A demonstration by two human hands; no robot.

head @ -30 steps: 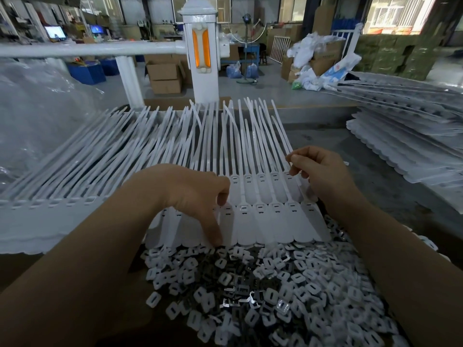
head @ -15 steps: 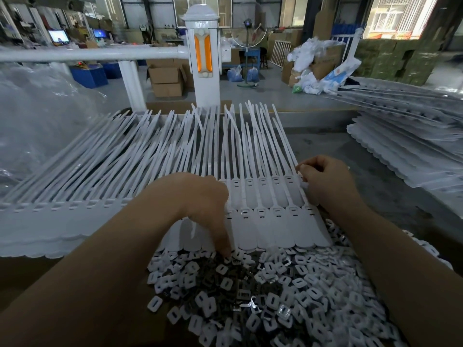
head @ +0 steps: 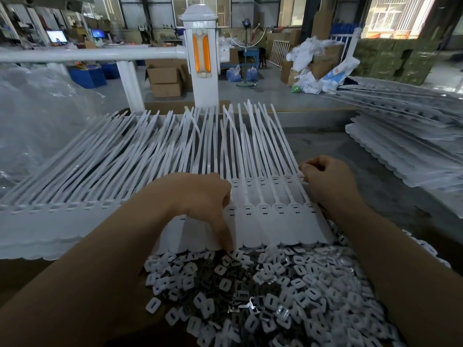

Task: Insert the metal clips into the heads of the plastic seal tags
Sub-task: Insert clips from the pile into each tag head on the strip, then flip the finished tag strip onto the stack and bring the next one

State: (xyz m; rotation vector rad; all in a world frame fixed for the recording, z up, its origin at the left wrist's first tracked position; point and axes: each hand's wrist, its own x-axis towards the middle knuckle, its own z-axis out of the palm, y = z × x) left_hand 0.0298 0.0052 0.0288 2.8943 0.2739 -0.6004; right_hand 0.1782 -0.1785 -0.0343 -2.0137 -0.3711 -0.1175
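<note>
A joined strip of white plastic seal tags (head: 275,221) lies in front of me, with the slotted heads near me and the straps fanning away. A heap of metal clips and small white plastic pieces (head: 263,291) fills the foreground. My left hand (head: 200,201) rests on the strip's left part. Its thumb stretches down to a white piece at the heap's far edge, and its fingers are hidden under the hand. My right hand (head: 328,181) sits at the strip's right edge with fingertips pinched at the outermost tag's head. Whatever lies between those fingertips is hidden.
More white tag strips (head: 75,196) spread out to the left. Stacked tag sheets (head: 413,151) lie on the right. A white post with an orange reflector (head: 201,58) and a white rail (head: 87,55) stand behind. Clear plastic bags (head: 37,116) are piled at the left.
My right hand has come down from the straps to the head of the rightmost tag. My left thumb has slid toward me, down to the edge of the clip heap.
</note>
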